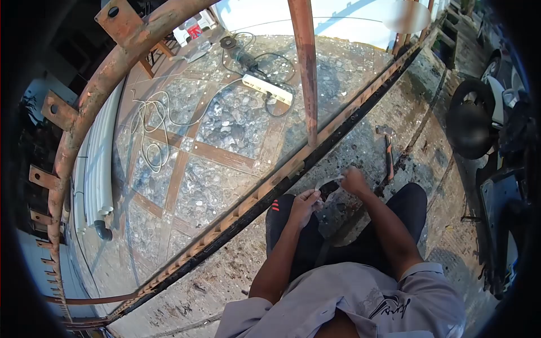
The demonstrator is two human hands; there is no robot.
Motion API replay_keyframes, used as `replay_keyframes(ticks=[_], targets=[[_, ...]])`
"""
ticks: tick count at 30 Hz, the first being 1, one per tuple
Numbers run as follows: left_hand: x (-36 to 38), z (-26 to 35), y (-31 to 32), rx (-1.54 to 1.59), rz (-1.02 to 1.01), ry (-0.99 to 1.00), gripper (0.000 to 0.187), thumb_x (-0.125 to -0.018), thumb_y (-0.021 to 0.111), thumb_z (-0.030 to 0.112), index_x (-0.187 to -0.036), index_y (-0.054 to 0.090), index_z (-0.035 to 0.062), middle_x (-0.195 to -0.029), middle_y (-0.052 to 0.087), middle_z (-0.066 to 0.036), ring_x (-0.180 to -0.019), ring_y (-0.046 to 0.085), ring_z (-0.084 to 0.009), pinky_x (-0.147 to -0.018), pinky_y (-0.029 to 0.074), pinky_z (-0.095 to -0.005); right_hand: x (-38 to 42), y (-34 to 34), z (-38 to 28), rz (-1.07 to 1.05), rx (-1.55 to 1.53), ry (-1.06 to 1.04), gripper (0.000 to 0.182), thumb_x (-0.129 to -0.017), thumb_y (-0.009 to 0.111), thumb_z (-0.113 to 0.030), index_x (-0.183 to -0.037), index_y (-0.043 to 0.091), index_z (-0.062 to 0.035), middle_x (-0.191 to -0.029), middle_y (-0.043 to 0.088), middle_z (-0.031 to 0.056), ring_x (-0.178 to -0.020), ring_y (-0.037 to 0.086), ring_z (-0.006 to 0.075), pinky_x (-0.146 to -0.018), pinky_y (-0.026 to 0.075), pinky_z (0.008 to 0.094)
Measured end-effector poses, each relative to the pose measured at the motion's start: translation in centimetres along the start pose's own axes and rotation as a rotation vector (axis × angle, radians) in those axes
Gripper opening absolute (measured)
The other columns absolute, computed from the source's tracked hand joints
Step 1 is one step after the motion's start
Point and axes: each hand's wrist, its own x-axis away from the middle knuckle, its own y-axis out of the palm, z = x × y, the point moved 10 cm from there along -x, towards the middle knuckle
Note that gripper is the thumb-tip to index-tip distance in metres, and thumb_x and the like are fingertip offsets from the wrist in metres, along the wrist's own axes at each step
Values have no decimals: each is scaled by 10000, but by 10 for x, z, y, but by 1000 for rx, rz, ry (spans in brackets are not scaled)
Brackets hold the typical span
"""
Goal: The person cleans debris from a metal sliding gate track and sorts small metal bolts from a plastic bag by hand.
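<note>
Low between my knees, both hands work at a thin whitish strip [327,181] that arcs from one to the other. My left hand [305,207] is closed, thumb and fingers pinched on its lower end, where some crumpled clear material shows. At the other end my right hand [354,181] is curled into a fist around the strip. What the strip is made of, I cannot tell. A hammer [388,155] lies on the concrete just beyond my right hand. Past my left hand runs the bottom rail [259,197] of a rusty metal frame.
A rusty upright bar [305,67] and a curved rail with drilled tabs [115,25] rise around me. Over the rail lie an angle grinder [242,55], a white power strip [267,90], a loose cable [163,112] and pale pipes [98,163]. A motorbike wheel [472,118] stands at right.
</note>
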Motion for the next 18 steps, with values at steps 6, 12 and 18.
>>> replay_keyframes(ticks=[6, 12, 18], targets=[[6, -13, 2, -67, 96, -104, 167, -911, 676, 241, -880, 651, 79, -729, 584, 21, -643, 575, -83, -650, 533, -265, 1, -9, 7, -1, -177, 136, 268, -741, 656, -118, -985, 715, -24, -921, 670, 225, -924, 647, 383, -823, 504, 438], [7, -34, -3, -275, 97, -153, 227, -895, 689, 285, -826, 635, 76, -713, 563, 23, -616, 553, -74, -615, 514, -243, 5, 5, 34, -162, -409, 183, 251, -743, 674, -140, -938, 711, 15, -847, 695, 211, -808, 691, 317, -755, 530, 396], [-3, -27, 11, -320, 109, -157, 200, -930, 652, 258, -841, 625, 80, -686, 525, 36, -579, 504, -61, -615, 527, -252, 4, -12, 30, -45, -550, 158, 282, -730, 675, -183, -935, 725, 4, -844, 691, 229, -809, 688, 335, -761, 533, 411]])
